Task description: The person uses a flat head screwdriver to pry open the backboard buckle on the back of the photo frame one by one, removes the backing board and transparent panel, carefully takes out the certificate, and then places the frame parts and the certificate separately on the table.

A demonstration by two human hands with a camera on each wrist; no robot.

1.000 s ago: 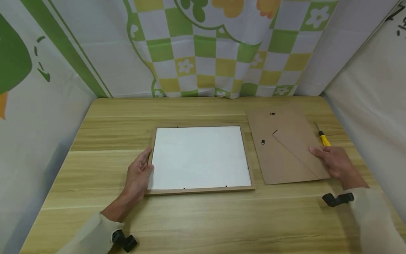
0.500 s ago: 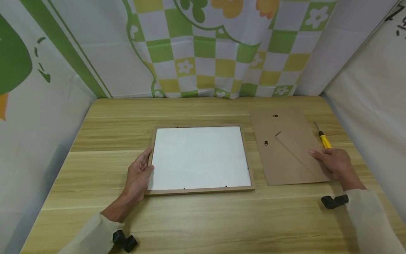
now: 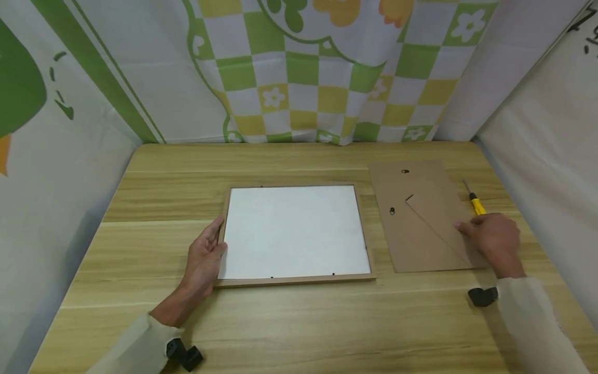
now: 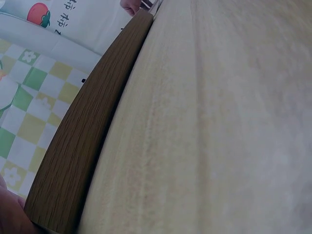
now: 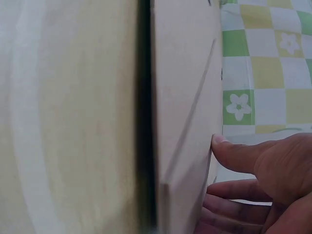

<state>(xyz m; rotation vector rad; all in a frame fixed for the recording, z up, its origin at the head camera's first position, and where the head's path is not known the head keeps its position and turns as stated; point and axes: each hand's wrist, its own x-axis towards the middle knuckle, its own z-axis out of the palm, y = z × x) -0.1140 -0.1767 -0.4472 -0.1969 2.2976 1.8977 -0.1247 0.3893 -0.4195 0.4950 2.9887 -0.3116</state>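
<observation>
A wooden picture frame (image 3: pixel 299 281) lies face down at mid-table, with a white sheet (image 3: pixel 294 231) inside it. My left hand (image 3: pixel 203 259) grips its left side, thumb over the rim and fingers along the outer edge. The left wrist view shows the frame's brown side (image 4: pixel 92 122) close up. To the right is a brown backing board (image 3: pixel 420 234) with two hanging rings and a triangular stand outline. My right hand (image 3: pixel 492 241) holds its right edge; in the right wrist view the thumb (image 5: pixel 234 155) presses the edge, with other fingers partly hidden behind the board.
A screwdriver (image 3: pixel 477 205) with a yellow handle lies right of the board, just beyond my right hand. The wooden table (image 3: pixel 299 327) ends at a patterned curtain (image 3: pixel 303 98) at the back. White cloth walls (image 3: pixel 551 130) flank both sides.
The backing board has shifted slightly right, then stopped. My right hand has turned a little at its edge, and the right forearm has swung left. Left hand and picture frame stay put.
</observation>
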